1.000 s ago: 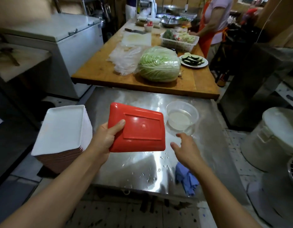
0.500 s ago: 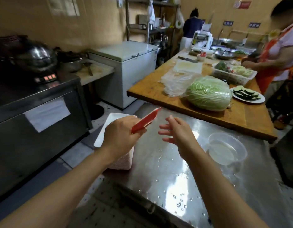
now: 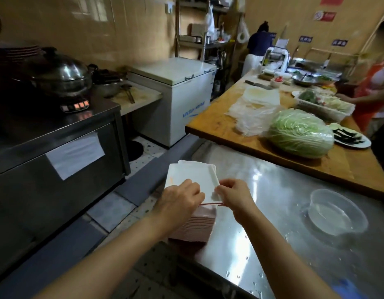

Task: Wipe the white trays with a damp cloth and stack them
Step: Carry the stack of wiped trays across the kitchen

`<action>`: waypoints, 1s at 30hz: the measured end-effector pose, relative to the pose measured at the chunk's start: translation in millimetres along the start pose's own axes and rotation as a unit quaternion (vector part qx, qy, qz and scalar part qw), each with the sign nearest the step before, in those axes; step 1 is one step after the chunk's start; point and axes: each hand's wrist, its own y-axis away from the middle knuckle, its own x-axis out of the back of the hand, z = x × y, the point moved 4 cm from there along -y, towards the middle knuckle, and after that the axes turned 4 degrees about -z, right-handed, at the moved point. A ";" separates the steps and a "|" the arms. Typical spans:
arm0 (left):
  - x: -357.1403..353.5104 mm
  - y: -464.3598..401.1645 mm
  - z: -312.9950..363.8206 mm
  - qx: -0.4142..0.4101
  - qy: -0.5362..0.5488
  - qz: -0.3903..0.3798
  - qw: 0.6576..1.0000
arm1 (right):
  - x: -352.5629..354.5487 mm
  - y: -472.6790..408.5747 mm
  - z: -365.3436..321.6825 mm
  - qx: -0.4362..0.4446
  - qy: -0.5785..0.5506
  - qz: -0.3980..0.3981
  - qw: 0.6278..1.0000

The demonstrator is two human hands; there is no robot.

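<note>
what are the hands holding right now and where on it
Both hands, left and right, hold the top tray by its near edge, over the stack.

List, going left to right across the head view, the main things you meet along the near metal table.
Tray stack → left hand → right hand → clear plastic bowl.

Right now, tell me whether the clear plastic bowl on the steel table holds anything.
Not empty: the clear plastic bowl sits upright on the steel table holding a shallow layer of clear liquid.
</note>
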 end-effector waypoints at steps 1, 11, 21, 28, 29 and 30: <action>-7.9 1.7 -5.8 -0.009 0.003 -0.004 1.000 | -5.9 -2.9 5.3 0.005 0.008 0.019 1.000; -51.2 11.1 -23.2 -0.060 0.051 0.003 0.997 | -21.9 -15.0 45.4 0.018 0.034 0.121 0.992; -78.3 11.3 -22.2 -0.063 0.063 -0.042 0.995 | -20.6 -32.7 57.3 0.044 0.176 0.118 0.976; -84.2 15.8 -22.2 -0.037 0.084 -0.058 0.994 | -18.1 -40.7 64.2 0.068 0.210 0.113 0.969; -82.6 16.9 -22.0 -0.028 0.097 -0.045 0.994 | -17.8 -41.2 66.3 0.063 0.202 0.111 0.971; -81.3 18.3 -23.3 -0.010 0.122 -0.027 0.992 | -17.6 -40.9 68.5 0.057 0.188 0.108 0.974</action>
